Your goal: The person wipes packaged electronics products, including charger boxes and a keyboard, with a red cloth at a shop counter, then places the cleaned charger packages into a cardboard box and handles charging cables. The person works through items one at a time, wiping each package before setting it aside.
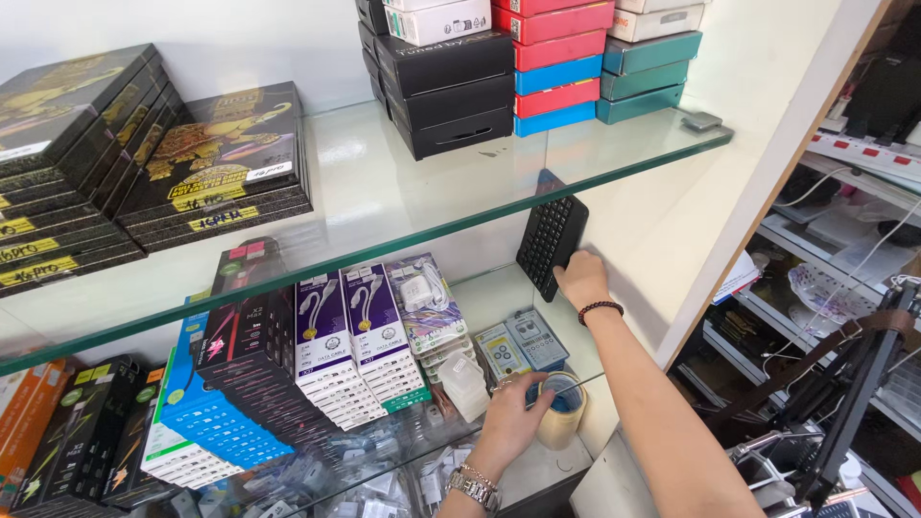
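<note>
Partly hidden behind the glass shelf [403, 206]: black keyboard [550, 235], flat and gridded, propped upright, right hand [581, 280] gripping its lower edge; left hand [511, 420] curled onto a tape roll [564, 408] — fingertips obscured, clasp unclear; boxed cables [345, 331] alongside.
</note>
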Demonstrator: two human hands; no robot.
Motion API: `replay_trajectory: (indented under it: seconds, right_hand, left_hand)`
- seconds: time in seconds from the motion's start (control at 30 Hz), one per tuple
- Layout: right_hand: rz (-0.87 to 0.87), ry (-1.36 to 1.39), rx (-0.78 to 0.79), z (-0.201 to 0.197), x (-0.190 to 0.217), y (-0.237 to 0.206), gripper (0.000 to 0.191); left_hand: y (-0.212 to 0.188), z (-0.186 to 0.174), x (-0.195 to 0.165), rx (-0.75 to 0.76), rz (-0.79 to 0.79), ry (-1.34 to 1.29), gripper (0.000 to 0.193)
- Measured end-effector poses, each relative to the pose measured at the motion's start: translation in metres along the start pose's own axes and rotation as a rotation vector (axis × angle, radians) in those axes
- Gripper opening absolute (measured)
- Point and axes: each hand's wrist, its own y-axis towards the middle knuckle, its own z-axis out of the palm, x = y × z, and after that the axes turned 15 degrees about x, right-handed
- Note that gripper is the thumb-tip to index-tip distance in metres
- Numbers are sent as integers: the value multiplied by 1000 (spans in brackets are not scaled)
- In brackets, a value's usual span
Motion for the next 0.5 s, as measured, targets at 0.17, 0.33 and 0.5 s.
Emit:
replay_trajectory:
  seconds: [0.17, 0.33, 0.5]
  right_hand:
    - [46, 34, -45, 23, -2, -12, 33]
    - [-27, 3, -68, 17, -2, -20, 40]
    - [74, 179, 169, -11, 5, -50, 47]
  left_hand:
    - [-3, -5, -6, 17, -45, -29, 33]
    - [-12, -9, -19, -9, 29, -40, 32]
    - [-44, -12, -30, -206, -165, -214, 22]
